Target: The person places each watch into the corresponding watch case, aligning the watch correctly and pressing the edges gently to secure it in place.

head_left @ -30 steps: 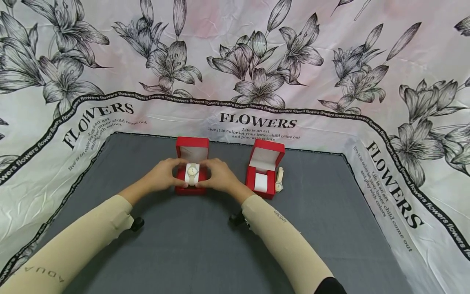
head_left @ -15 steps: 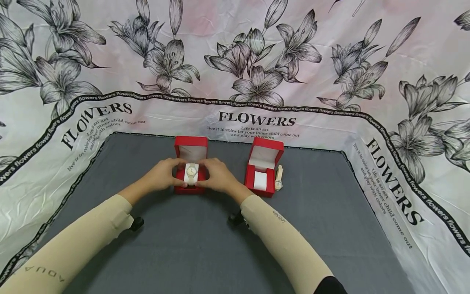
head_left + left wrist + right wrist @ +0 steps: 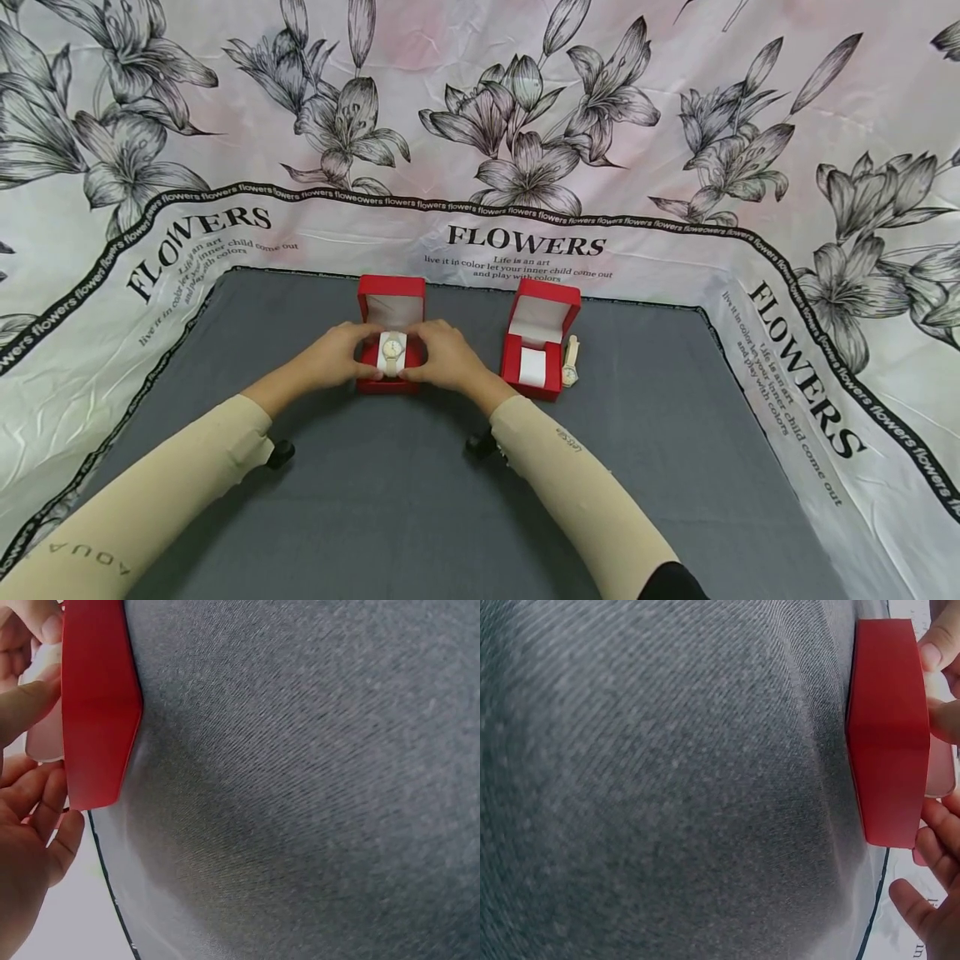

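Grey cloth (image 3: 390, 500); both hands (image 3: 337, 358) pinch watch (image 3: 392, 350), hiding red box (image 3: 392, 300) base.

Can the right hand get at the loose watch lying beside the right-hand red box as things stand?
Probably yes, once freed. The right hand is busy on the watch in the left red box. The loose watch lies on the grey mat, right of the second red box, uncovered.

Not much is different from a second ago. Both hands (image 3: 333, 360) (image 3: 447, 360) and the red box (image 3: 390, 333) with the watch (image 3: 393, 352) sit a tiny bit higher in the head view. The head camera tipped a little.
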`<move>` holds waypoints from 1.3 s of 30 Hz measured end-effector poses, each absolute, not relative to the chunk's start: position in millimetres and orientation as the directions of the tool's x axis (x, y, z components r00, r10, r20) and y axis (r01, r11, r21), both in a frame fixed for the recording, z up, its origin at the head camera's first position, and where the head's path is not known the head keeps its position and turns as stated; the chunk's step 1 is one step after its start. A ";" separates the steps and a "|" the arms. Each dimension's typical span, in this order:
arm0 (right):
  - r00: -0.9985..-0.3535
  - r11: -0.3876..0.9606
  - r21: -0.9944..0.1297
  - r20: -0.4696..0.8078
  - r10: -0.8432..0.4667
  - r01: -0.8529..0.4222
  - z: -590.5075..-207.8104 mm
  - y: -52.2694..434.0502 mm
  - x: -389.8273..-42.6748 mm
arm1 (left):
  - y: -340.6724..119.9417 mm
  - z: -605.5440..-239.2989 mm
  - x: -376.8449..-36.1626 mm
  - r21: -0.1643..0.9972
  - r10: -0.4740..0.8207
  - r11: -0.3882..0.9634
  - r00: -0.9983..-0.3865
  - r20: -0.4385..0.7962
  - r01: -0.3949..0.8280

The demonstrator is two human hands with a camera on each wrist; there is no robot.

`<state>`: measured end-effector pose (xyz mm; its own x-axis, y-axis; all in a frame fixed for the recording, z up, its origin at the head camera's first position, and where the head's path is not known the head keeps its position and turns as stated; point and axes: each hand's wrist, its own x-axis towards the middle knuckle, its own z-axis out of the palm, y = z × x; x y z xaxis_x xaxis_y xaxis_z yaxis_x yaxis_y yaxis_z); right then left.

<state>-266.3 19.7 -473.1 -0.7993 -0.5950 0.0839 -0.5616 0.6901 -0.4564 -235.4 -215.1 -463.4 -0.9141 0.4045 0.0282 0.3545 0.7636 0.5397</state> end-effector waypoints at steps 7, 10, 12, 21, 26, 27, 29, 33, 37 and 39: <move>-0.794 0.692 -0.448 0.070 -0.604 -0.566 -471.7 21.0 -265.6 | -216.5 -466.5 -234.1 0.542 0.402 0.760 -0.915 0.041 0.359; -0.791 0.688 -0.450 0.070 -0.608 -0.569 -470.9 21.3 -265.7 | -216.9 -466.3 -235.9 0.541 0.400 0.763 -0.916 0.037 0.355; -0.794 0.687 -0.458 0.072 -0.603 -0.564 -470.4 21.2 -265.8 | -216.5 -465.1 -237.4 0.535 0.398 0.768 -0.917 0.033 0.353; -0.801 0.704 -0.433 0.077 -0.594 -0.563 -470.1 19.2 -265.5 | -217.6 -461.9 -238.9 0.516 0.417 0.764 -0.907 0.063 0.388; -0.791 0.718 -0.375 0.072 -0.608 -0.586 -469.5 16.8 -263.3 | -218.0 -464.4 -235.7 0.519 0.411 0.766 -0.910 0.057 0.379; -0.790 0.721 -0.366 0.073 -0.609 -0.589 -469.7 16.4 -263.1 | -217.7 -465.1 -235.5 0.522 0.412 0.764 -0.910 0.058 0.379; -0.788 0.722 -0.355 0.075 -0.611 -0.593 -470.1 15.6 -262.5 | -217.3 -465.6 -234.3 0.520 0.406 0.768 -0.912 0.055 0.373; -0.791 0.722 -0.359 0.082 -0.607 -0.591 -471.6 15.7 -262.0 | -217.0 -467.2 -233.5 0.513 0.404 0.770 -0.912 0.068 0.379; -0.785 0.710 -0.370 0.094 -0.613 -0.599 -471.9 17.7 -261.9 | -216.2 -466.8 -231.9 0.507 0.400 0.769 -0.912 0.094 0.390; -0.782 0.708 -0.369 0.096 -0.616 -0.603 -471.1 19.7 -261.9 | -215.1 -466.0 -231.6 0.509 0.398 0.765 -0.911 0.107 0.393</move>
<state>-261.9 19.7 -471.1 -0.7820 -0.6158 0.0963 -0.6027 0.7078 -0.3685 -231.6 -215.1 -466.0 -0.9114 0.3975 0.1067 0.3934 0.7653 0.5095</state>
